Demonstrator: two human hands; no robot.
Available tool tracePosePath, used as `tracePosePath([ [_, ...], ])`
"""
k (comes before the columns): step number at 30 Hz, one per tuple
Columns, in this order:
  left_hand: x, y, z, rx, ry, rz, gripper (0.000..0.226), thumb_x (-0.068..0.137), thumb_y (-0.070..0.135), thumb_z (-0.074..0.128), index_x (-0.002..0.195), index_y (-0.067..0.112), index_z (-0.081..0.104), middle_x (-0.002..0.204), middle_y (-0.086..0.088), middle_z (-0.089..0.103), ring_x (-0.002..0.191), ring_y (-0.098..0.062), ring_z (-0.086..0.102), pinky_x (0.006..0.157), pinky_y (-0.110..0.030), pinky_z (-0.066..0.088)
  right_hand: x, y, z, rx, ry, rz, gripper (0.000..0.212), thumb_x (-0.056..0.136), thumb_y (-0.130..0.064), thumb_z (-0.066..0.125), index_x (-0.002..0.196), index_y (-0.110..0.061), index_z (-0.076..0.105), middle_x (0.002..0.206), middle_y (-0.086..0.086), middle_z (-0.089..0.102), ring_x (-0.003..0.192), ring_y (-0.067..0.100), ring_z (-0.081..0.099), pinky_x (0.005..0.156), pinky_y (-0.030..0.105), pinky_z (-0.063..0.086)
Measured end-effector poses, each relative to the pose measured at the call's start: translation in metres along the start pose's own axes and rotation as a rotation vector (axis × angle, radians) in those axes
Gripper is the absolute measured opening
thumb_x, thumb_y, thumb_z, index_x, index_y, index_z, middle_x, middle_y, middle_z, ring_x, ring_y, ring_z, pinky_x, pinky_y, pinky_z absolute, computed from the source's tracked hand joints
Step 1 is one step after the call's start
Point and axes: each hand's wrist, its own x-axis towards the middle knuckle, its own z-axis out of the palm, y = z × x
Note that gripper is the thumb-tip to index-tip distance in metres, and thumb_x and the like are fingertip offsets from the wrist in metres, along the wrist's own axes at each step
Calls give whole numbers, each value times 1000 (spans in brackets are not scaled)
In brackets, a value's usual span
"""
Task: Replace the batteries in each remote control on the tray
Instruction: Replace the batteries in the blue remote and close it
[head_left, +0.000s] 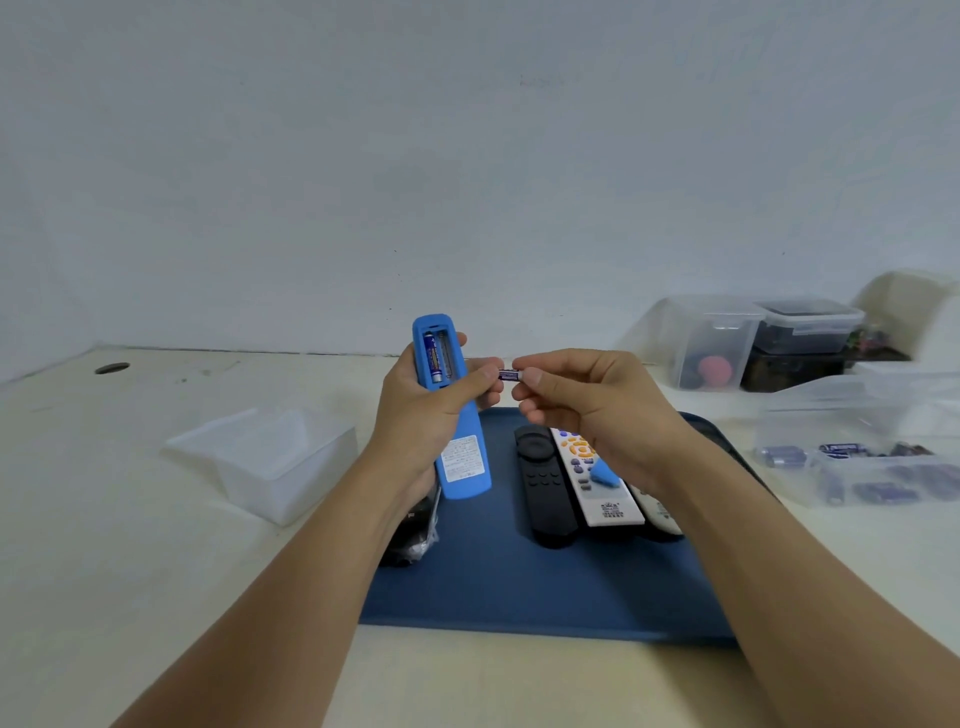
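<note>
1. Mid-frame, your left hand (426, 410) holds the blue remote (451, 410) upright and back-side toward you, fingers wrapped round its middle; the open battery bay near its top shows one battery (432, 358) seated in the left slot, and the right slot looks bare.
2. The loose battery (509, 373) lies level just right of the remote, pinched at its right end by the thumb and forefinger of your right hand (587, 410); your left thumb tip touches, or all but touches, its left end.
3. To seat it well, check the polarity marks in the bare slot first, press the flat end against the spring, then tip the other end down until it sits flush beside its neighbour. Keep the remote steady in your left hand so the seated cell stays put.
4. The small blue piece (605, 475) lying on the white remote (597, 483) is probably the bay cover; it goes back on afterwards.
5. Below your hands the blue tray (519, 587) carries a black remote (545, 488) beside the white one, with another pale one partly hidden under your right wrist and a dark item under your left.
6. At right of frame a clear box (857, 467) on the counter (156, 571) holds more batteries; an empty-looking clear tub (270, 462) sits at left.
</note>
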Motion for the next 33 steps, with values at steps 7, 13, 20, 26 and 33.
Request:
tracePosePath([
  [7, -3, 7, 8, -66, 42, -144, 23, 100, 33, 60, 100, 11, 64, 71, -2, 68, 55, -16, 62, 55, -30, 53, -6, -6, 15, -254, 149, -265, 10, 87, 1, 71, 93, -5, 77, 73, 9, 75, 62, 16, 69, 64, 25, 59],
  [13, -4, 5, 11, 71, 109, -104, 19, 101, 22, 50, 102, 7, 62, 90, -10, 68, 80, -25, 62, 73, -37, 50, -13, 6, 34, -799, 105, -645, 14, 87, -6, 72, 98, -11, 80, 79, 0, 76, 68, 10, 68, 68, 30, 58],
  [20, -11, 5, 15, 227, 57, -59, 23, 103, 27, 47, 85, 13, 50, 87, -8, 54, 82, -21, 50, 76, -36, 41, -5, 13, 33, -1048, 13, -757, 15, 89, -11, 63, 94, -8, 78, 72, 3, 65, 66, 18, 58, 62, 38, 52],
  [26, -15, 2, 18, 228, 16, -108, 37, 103, 40, 42, 96, 7, 57, 86, -10, 59, 75, -21, 58, 69, -32, 50, -3, 13, 27, -784, 116, -595, 12, 87, -13, 75, 97, -16, 80, 77, 0, 69, 68, 15, 63, 66, 41, 56],
  [33, -18, 3, 19, 263, 3, -136, 36, 106, 35, 39, 106, 7, 61, 92, -17, 68, 62, -16, 63, 56, -27, 50, -5, 7, 26, -310, 207, -204, 26, 75, -9, 86, 96, -14, 72, 72, 4, 67, 53, 19, 64, 53, 36, 57],
])
